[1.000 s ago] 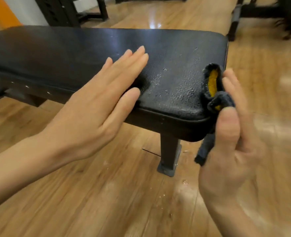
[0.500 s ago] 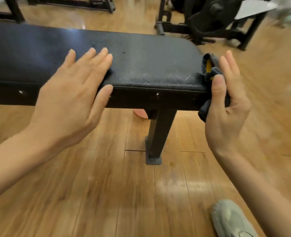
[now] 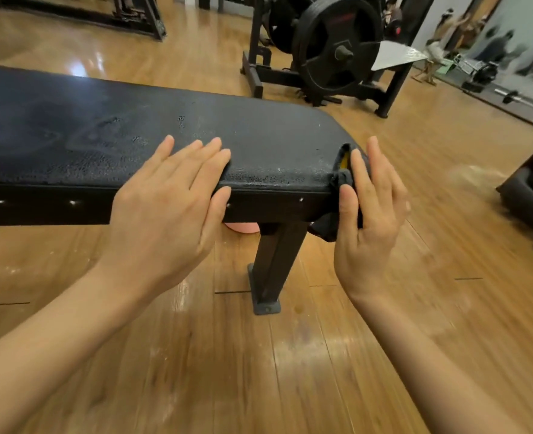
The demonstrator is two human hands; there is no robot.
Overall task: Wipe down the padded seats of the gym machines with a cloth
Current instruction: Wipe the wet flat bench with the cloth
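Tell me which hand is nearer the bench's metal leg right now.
Right, narrowly. The right hand presses the cloth against the pad's end corner, just above and right of the metal leg. The left hand lies flat on the bench pad, farther left.

— What is the seat pad (image 3: 258,136) made of?
— Black vinyl, it looks like, with a fine pebbled grain, mostly matt, flecked with shiny wet droplets near the front edge.
— And the cloth (image 3: 337,180)?
— Soft dark fabric, matt, with a yellow layer showing in the fold.
— The leg (image 3: 277,255)?
— Dark painted metal, dull.
— The floor (image 3: 258,371)?
— Glossy varnished wood planks, scuffed with pale marks.
— The weight plate (image 3: 337,42)?
— Black, faintly sheened.
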